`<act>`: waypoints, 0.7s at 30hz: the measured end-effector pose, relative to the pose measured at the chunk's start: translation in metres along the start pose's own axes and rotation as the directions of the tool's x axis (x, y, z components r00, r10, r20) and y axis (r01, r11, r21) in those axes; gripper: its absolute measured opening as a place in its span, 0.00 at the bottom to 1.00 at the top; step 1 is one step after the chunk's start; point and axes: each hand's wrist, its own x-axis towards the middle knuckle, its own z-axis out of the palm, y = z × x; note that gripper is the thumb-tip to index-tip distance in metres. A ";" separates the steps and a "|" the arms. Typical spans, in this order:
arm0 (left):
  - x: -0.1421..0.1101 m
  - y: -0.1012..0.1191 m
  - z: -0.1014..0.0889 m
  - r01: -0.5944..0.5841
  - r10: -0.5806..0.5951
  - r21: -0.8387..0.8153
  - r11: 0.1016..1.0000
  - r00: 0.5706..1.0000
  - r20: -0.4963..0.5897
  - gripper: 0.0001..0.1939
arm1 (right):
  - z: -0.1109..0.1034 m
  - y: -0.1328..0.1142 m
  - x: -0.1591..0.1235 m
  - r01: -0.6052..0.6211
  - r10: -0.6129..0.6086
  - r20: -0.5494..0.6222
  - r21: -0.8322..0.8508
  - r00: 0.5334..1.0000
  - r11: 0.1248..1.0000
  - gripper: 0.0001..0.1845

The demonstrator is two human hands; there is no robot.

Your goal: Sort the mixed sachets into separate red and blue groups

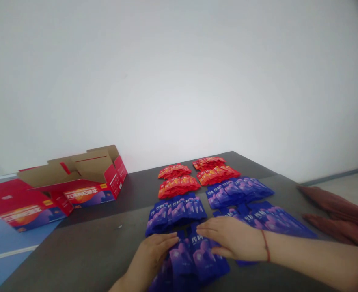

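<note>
A near pile of overlapping purple pouches (201, 259) lies on the dark table, with white lettering and round fruit-like pictures on it. My left hand (151, 253) rests against the left side of this pile, fingers stretched towards its top edge. From the right, my right hand (232, 239), with a red string at the wrist, lies over the pile's upper right part, fingers extended and thumb apart. Neither hand is closed round a pouch. Just beyond my hands is another batch of purple pouches (177, 209). More purple pouches (276, 219) lie partly behind my right forearm.
Farther back are orange-red pouches (179, 185) in several piles and more purple pouches (240, 190). Open red printed cartons (90, 194) stand at the left of the dark table (100, 243). Brown cloth or leather-like material (337, 207) is at the right. A white wall rises behind.
</note>
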 end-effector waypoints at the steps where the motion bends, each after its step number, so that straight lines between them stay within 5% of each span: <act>1: -0.003 -0.002 0.005 -0.016 0.016 0.012 1.000 1.000 0.006 0.19 | 0.002 0.008 -0.006 -0.043 0.043 -0.003 -0.031 0.999 0.999 0.24; 6: -0.001 -0.011 0.010 -0.154 0.148 0.057 0.986 0.985 0.089 0.23 | -0.001 0.052 -0.042 -0.261 0.265 0.009 -0.141 0.964 0.955 0.25; 10: 0.019 -0.012 -0.007 -0.241 0.241 0.080 0.967 0.970 0.012 0.16 | -0.009 0.075 -0.071 -0.293 0.303 0.137 -0.087 0.943 0.952 0.37; 15: 0.070 0.046 0.001 -0.230 0.230 0.007 0.973 0.972 0.053 0.20 | -0.007 0.078 -0.074 -0.299 0.313 0.215 -0.096 0.925 0.949 0.43; 21: 0.128 0.107 0.040 -0.052 0.056 -0.022 0.998 0.951 0.304 0.40 | -0.016 0.073 -0.074 -0.272 0.277 0.121 -0.056 0.953 0.961 0.22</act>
